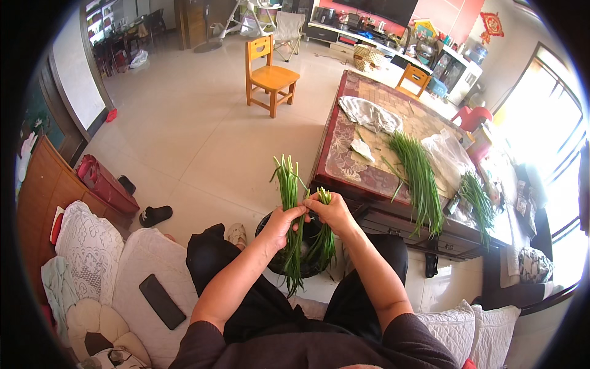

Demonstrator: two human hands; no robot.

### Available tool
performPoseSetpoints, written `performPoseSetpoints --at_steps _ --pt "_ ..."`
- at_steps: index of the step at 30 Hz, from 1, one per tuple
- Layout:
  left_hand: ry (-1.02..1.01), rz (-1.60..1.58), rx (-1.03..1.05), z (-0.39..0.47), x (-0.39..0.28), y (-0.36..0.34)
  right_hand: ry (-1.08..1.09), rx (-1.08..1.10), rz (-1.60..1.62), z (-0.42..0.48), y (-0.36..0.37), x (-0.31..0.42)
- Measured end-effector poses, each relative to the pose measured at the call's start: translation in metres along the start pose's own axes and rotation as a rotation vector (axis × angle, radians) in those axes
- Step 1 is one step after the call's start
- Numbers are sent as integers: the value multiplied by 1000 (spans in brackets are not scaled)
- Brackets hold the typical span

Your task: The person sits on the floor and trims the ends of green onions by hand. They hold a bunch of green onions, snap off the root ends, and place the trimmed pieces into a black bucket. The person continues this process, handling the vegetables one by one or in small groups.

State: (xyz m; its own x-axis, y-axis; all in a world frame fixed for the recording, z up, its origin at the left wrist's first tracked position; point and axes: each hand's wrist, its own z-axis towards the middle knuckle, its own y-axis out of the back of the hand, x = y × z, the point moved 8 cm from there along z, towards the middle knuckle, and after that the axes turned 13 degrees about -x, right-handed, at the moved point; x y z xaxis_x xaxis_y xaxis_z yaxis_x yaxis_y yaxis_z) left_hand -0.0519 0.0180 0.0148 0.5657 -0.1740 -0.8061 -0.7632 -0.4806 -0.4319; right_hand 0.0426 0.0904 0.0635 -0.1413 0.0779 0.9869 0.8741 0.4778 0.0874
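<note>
My left hand [286,223] grips a bunch of green garlic chives [288,184], their pale cut ends up and the leaves hanging down. Close beside it on the right, my right hand [329,212] holds a smaller bunch of chives [325,244]. The fingertips of both hands meet at a stem between the bunches. Below them, between my knees, is a black-lined bin [263,226], partly hidden by hands and leaves. A large pile of chives [417,180] lies on the table at the right, its leaves over the edge, with a smaller pile [477,200] farther right.
The dark red table [334,152] also bears a grey cloth [371,114], a crumpled white tissue [362,150] and a clear plastic bag [447,154]. A small wooden chair [274,77] stands ahead on the floor. A black phone [162,301] lies on the sofa at my left.
</note>
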Motion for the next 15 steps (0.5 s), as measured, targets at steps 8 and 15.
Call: performPoseSetpoints --at_steps 8,15 --pt "86 10 105 -1 4 -4 258 -17 -203 0 10 17" --pt "95 -18 71 -1 -3 0 329 -196 -235 8 34 21"
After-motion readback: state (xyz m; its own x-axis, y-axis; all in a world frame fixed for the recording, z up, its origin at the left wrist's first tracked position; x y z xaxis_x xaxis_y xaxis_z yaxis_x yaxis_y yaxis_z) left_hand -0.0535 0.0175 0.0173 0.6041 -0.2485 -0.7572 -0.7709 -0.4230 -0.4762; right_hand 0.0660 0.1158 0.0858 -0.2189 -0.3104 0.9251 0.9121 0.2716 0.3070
